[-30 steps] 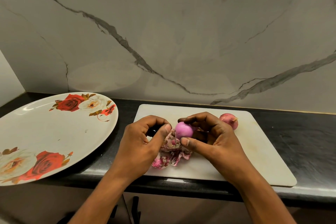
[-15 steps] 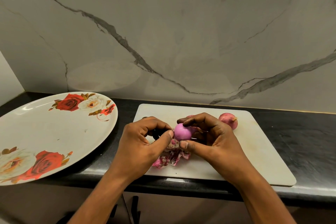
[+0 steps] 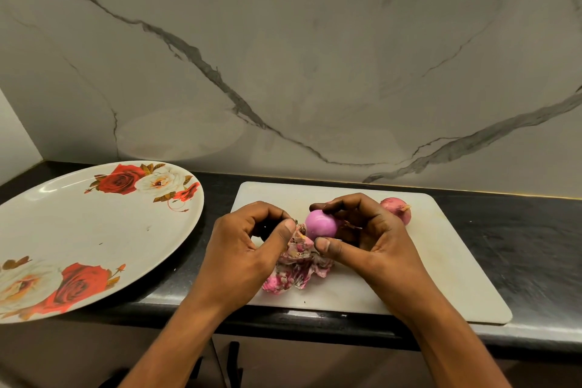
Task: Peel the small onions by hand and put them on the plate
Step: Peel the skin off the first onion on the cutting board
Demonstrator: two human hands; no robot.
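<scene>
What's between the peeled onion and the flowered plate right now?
Head view: the left hand, right beside the peeled onion, then a strip of bare black counter before the plate. Onion skins lie slightly nearer the person.

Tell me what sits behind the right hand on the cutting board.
An unpeeled red onion lies on the white cutting board behind the right hand, which holds a peeled onion. The hand covers the unpeeled onion's lower left side, so contact cannot be judged.

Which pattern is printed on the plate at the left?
The plate is white with red and cream roses and leaves near its rim; head view.
</scene>
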